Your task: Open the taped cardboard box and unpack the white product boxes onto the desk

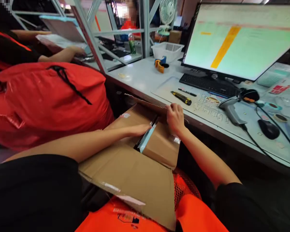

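A cardboard box [125, 167] with its outer flaps raised sits in front of my body, below the desk edge. Two inner flaps nearly meet, and a narrow gap between them shows a pale blue-white strip [147, 139] and something dark. My left hand [140, 129] lies flat over the left inner flap, fingers stretched out to the gap; its fingertips are partly hidden. With bent fingers, my right hand [175, 118] grips the top edge of the far cardboard flap [147, 103]. Bits of clear tape cling to the near flap. What the box contains is mostly hidden.
On the desk [140, 72] lie a yellow-black utility knife [181, 97], pen, barcode scanner [232, 109], mouse, keyboard and tape dispenser, before a monitor [239, 38]. A big red bag [50, 103] fills the left. Beyond it, a co-worker's arms handle a package.
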A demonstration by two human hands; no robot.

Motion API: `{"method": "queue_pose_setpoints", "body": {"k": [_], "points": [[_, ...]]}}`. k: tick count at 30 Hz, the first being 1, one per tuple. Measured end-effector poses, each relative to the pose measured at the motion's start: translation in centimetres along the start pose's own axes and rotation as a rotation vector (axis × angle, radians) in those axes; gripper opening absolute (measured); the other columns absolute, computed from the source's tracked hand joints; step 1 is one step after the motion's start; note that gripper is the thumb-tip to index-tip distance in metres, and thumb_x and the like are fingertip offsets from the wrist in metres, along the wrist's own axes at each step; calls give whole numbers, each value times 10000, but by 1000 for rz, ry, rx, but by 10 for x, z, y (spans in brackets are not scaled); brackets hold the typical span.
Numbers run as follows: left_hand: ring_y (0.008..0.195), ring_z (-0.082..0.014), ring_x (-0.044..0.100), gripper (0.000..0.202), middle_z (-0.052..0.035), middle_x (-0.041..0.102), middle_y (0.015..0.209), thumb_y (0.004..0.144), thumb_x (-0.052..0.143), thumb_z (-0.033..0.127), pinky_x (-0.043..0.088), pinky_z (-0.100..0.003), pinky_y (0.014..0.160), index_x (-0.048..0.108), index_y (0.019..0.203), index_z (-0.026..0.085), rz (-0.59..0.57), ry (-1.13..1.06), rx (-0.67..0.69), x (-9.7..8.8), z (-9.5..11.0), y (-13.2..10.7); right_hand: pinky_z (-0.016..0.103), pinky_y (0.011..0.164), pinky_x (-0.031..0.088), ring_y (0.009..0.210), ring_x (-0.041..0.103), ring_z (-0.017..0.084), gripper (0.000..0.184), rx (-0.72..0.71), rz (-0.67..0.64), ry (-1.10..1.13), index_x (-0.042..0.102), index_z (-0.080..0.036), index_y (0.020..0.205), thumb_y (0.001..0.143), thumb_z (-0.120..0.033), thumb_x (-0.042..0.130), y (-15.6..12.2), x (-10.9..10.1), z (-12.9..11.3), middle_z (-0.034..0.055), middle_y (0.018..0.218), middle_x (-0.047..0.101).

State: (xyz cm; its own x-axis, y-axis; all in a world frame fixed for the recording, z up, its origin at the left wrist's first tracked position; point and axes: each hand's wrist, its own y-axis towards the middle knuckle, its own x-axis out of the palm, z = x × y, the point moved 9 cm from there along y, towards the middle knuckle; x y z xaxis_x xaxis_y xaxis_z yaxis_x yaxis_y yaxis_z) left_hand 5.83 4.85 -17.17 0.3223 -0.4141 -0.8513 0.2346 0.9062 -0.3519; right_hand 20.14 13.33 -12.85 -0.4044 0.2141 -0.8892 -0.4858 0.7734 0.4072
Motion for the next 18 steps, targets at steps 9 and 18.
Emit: {"method": "queue_pose_setpoints", "body": {"k": [9,18], "points": [[1394,-381,613,772,-273,591,1523,1101,285,610,428,-547,1187,358,1635,57,-164,173,-107,23,1,7,374,1006,507,1121,626,256,344,-290,-310,383,639,-153,1251,1027,-176,380,-52,63,-55,153,1205,709],[1420,-395,570,749,-247,542,1588,1112,271,589,337,-580,1207,456,1604,56,-62,424,-53,4,11,-3,511,1184,454,1427,536,334,602,-155,-456,432,425,-107,1617,1099,-415,420,-57,71,-34,205,1643,483]]}}
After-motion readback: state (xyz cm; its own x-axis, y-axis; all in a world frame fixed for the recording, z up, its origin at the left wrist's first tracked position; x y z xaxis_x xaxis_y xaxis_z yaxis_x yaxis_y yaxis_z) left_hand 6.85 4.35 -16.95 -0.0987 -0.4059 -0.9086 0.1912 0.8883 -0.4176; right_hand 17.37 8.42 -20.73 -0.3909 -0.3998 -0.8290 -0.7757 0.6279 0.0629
